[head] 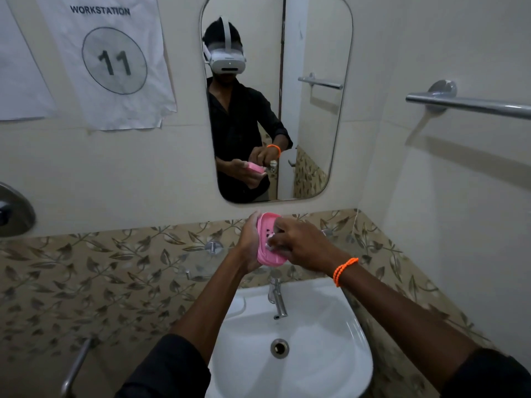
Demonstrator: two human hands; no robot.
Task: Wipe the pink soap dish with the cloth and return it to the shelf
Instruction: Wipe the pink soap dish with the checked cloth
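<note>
Cream tiled wall (pixel 431 38), full width of view, with a band of leaf-patterned tile (pixel 86 268) running across its lower part. Wall mirror (pixel 316 38), tall with rounded corners, mounted centre above the basin; it reflects a person in a dark shirt wearing a white headset, both hands raised at the pink dish. White ceramic basin (pixel 316 369), below centre, with a round metal drain (pixel 279 348) in its bowl and a chrome tap (pixel 278 297) standing at its back rim. Paper sheet (pixel 109 61), taped upper left, printed "WORKSTATION" over a circled 11; a second sheet overlaps the left edge. Chrome towel rail (pixel 471 103), upper right, fixed to the side wall. Round chrome fitting (pixel 14 209) at the far left edge. Left hand (pixel 249 239), forearm bare, fingers curled around the far side of the pink soap dish (pixel 265 254), gripping it tilted nearly on edge above the tap, well clear of the basin. Right hand (pixel 301 244), an orange bead bracelet (pixel 344 270) at the wrist, fingers bent and pinching a small pale cloth (pixel 271 244) pressed into the dish's hollow; most of the cloth is hidden under the fingers. The shelf cannot be made out.
</note>
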